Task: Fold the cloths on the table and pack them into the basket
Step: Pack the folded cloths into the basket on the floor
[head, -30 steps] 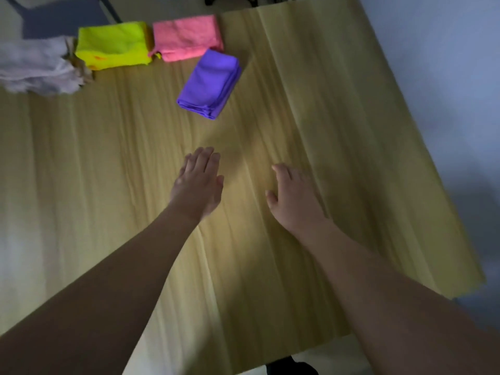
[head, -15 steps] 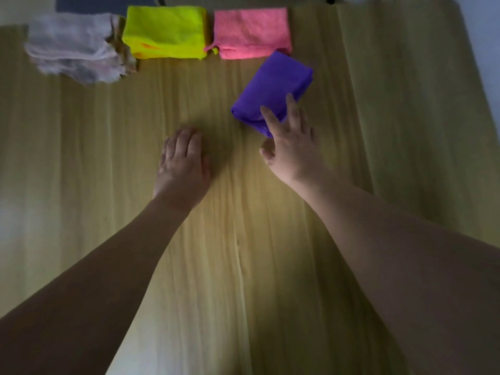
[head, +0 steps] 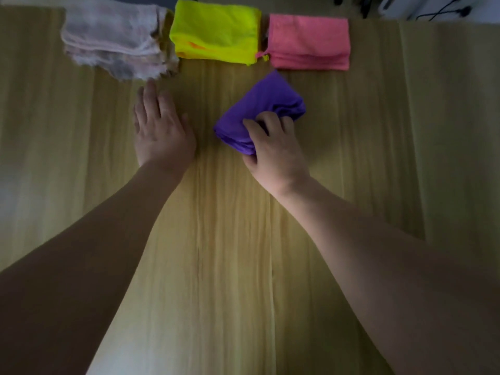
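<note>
A folded purple cloth [head: 266, 104] lies on the wooden table [head: 230, 239] just right of centre. My right hand [head: 273, 150] grips its near corner, fingers curled over the top and thumb under the edge. My left hand [head: 161, 128] lies flat on the table to the left of the purple cloth, fingers straight, holding nothing. Along the far edge sit three folded cloths: a pale pink-white one [head: 116, 39] at the left, a yellow one [head: 216, 33] in the middle, a pink one [head: 309, 41] at the right. No basket is in view.
Dark cables [head: 438, 9] and a white object [head: 392, 6] lie beyond the table's far right edge. Bare tabletop stretches to the right of the cloths and toward me between my forearms.
My right hand has reached forward and closed on the purple cloth, bunching its near end. My left hand slid forward toward the pale cloth. The view has tilted toward the far edge.
</note>
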{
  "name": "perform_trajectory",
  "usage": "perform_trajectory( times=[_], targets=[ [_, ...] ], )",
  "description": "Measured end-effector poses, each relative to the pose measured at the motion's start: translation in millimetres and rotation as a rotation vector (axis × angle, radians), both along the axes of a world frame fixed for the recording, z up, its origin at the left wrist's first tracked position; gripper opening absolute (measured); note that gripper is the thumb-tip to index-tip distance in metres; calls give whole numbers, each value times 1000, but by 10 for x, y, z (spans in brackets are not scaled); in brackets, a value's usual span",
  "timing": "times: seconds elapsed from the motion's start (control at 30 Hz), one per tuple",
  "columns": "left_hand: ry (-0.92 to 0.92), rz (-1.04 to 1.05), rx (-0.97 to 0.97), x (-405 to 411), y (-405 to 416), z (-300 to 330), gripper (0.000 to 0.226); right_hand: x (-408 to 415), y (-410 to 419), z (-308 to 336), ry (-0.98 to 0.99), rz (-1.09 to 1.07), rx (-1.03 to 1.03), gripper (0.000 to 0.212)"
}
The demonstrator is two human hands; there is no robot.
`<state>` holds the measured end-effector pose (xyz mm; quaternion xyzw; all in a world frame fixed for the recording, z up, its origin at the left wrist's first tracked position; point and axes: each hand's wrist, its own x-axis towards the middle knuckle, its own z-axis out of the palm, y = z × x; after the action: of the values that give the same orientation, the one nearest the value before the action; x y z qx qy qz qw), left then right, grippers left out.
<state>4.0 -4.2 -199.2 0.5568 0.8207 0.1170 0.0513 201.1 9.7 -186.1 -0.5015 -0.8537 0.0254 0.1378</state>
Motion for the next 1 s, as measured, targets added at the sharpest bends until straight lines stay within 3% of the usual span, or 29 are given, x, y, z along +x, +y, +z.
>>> perform_trajectory(
  times=[0.2, 0.7, 1.0],
  targets=[
    [7, 57, 50, -236, 226, -34, 65, -200, -129, -164, -11, -58, -23, 62],
    [44, 43, 88, -544, 656, -159, 72, -204, -139, -201, -70, -89, -32, 66],
    [231, 81, 95, -578, 818, -65, 46, -203, -126, -214, -55, -96, -20, 66]
  ],
)
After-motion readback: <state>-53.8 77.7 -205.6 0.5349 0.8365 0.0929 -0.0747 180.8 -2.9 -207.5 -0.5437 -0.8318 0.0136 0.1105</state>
